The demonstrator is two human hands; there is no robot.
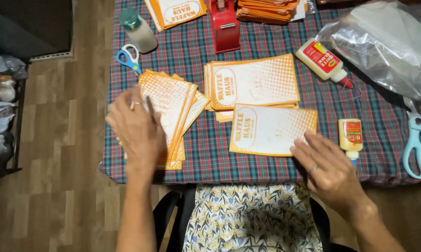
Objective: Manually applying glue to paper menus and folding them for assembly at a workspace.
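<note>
Left hand (136,128) flat on paper stack (171,105)

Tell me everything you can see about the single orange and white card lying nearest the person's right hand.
The card is a flat rectangle, apparently paper or thin card, with a white middle, an orange border, orange dot shading toward its right end and an oval emblem near its left end. It lies face up and slightly tilted on the plaid tablecloth, close to the table's near edge. Its upper edge overlaps a stack of similar cards. The right hand rests its fingertips on the card's lower right corner. A small glue bottle lies just to its right, apart.
</note>
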